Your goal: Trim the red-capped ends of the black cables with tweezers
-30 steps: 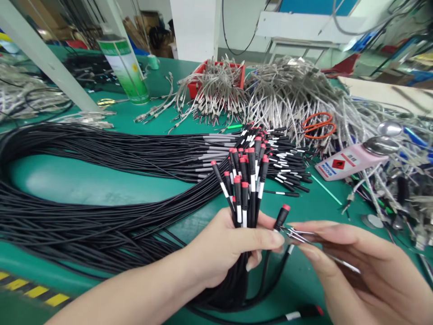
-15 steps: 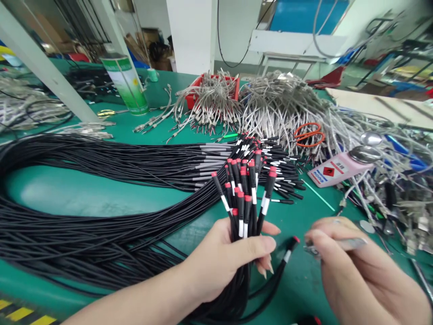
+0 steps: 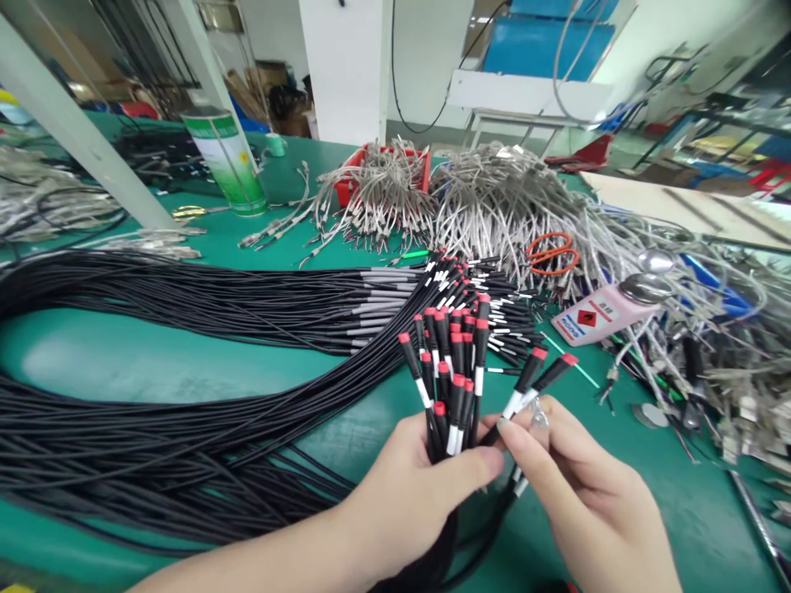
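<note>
A bunch of black cables with red-capped connectors (image 3: 450, 362) stands upright in the left hand (image 3: 411, 486), whose fingers are clenched round the cable stems, thumb across the front. Just to its right, two more red-capped connectors (image 3: 539, 372) angle up and to the right, pinched between the thumb and fingertips of the right hand (image 3: 578, 486); a small shiny metal piece (image 3: 540, 412) shows at those fingertips, too small to identify. The cables run down behind the hands and join a large coil of black cable (image 3: 154, 395) spread over the green table (image 3: 142, 346) to the left. Beyond the bunch lies a loose heap of more red-capped connectors (image 3: 494, 305), then a pile of grey braided wires (image 3: 512, 198), orange-handled scissors (image 3: 552, 251), a pink bottle (image 3: 602, 309) and a red tray (image 3: 383, 165). A green-and-white canister (image 3: 230, 161) stands at the far left.
</note>
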A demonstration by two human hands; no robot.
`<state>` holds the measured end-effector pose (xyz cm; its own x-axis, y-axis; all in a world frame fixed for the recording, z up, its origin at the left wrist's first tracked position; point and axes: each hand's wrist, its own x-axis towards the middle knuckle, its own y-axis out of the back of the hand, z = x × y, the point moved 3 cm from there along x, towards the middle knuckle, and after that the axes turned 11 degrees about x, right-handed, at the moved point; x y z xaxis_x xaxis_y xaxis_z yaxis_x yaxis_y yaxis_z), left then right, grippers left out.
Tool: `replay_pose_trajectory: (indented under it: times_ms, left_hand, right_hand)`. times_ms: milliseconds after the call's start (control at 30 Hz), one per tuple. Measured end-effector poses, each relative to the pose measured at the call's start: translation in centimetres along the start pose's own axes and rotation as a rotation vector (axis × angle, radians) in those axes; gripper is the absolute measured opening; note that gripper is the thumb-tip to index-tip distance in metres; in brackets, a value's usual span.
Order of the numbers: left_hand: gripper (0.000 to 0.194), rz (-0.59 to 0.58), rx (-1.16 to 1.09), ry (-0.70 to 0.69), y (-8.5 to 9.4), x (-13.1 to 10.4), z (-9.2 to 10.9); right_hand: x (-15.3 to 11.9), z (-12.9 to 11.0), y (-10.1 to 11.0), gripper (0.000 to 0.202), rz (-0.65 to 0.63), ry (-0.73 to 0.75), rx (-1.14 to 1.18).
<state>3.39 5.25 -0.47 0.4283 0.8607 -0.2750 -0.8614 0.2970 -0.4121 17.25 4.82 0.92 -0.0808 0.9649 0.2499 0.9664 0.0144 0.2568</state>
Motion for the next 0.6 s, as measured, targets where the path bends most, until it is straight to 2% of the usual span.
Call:
replay_pose_trajectory:
  times_ms: [167,267,367,433,500,600]
  left_hand:
    - [0.013,0.009,-0.015,-0.014,-0.2,0.2,0.1]
    - [0.011,0.115,-0.067,0.029,0.1,0.3,0.0]
    - [0.013,0.241,-0.16,0.075,0.7,0.2,0.1]
    - [0.015,0.21,-0.25,0.091,1.0,0.3,0.1]
    - [0.013,0.115,-0.306,0.097,1.0,0.4,0.2]
    - [0.012,0.054,-0.238,0.093,1.0,0.3,0.2]
  right_hand:
    - [0.0,0.0,-0.2,0.009,0.027,0.046,-0.036]
    - [-0.3,0.1,0.1,0.012,0.074,0.057,-0.076]
    - [-0.5,0.7,0.5,0.014,0.045,-0.038,0.019]
    - [-0.7,1.2,0.5,0.017,-0.046,-0.126,0.142]
    - [-0.8,1.6,0.5,0.022,-0.139,-0.178,0.237]
    - [-1.1,1.8,0.4,0.026,-0.234,-0.247,0.282]
